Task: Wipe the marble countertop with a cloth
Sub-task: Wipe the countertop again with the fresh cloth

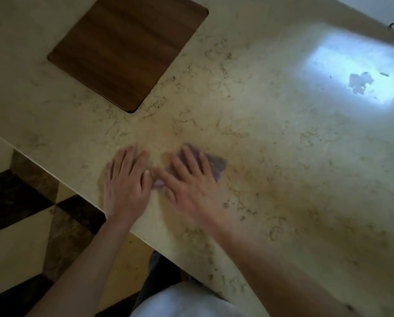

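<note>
The beige marble countertop [283, 156] with dark veins fills most of the head view. A small dark purplish cloth [216, 164] lies flat on it near the front edge. My right hand [187, 181] presses flat on the cloth with fingers spread, covering most of it; the hand is motion-blurred. Just to its left, my left hand [126, 179] rests flat on the bare marble with fingers apart and holds nothing. The two thumbs nearly touch.
A dark wooden board [127, 51] sits set into the counter at the upper left. A bright window reflection [351, 72] lies at the upper right. The counter's front edge runs diagonally, with checkered floor tiles [26, 213] below left.
</note>
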{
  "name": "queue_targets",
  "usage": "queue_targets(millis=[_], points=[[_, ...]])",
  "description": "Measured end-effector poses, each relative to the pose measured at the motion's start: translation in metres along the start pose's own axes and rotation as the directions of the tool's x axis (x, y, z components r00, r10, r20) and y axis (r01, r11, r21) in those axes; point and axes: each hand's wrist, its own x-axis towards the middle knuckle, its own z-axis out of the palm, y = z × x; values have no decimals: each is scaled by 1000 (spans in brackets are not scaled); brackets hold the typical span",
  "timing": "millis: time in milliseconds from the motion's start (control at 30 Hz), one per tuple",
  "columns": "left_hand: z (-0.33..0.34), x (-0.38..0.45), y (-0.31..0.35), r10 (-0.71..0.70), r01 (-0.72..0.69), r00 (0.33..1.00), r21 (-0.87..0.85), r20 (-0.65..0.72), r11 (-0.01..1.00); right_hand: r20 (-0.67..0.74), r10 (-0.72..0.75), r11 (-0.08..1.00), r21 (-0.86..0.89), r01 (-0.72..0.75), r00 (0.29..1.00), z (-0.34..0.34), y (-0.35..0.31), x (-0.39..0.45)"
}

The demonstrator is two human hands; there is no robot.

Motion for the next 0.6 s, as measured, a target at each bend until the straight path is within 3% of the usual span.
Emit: queue_targets(millis=[100,167,200,267,367,600], points=[[-1,0,-1,-6,6,1000,-5,-14,1000,132,-202,979,58,196,971,3,-19,-74],[-2,-1,1,-18,17,1000,-41,-21,999,141,-217,976,10,218,966,-4,20,-77],[-2,-1,1,-21,20,1000,-53,-22,998,121,-152,988,-16,155,981,-10,44,-66],[-1,-1,1,-24,22,1000,-59,-21,998,46,110,994,-14,-109,993,-28,93,-29],[0,0,0,-21,21,1000,-47,-10,999,-44,381,920,116,-374,924,-46,138,26],[-2,0,0,-10,10,1000,-34,9,999,-88,446,893,-16,-449,891,-30,122,15]])
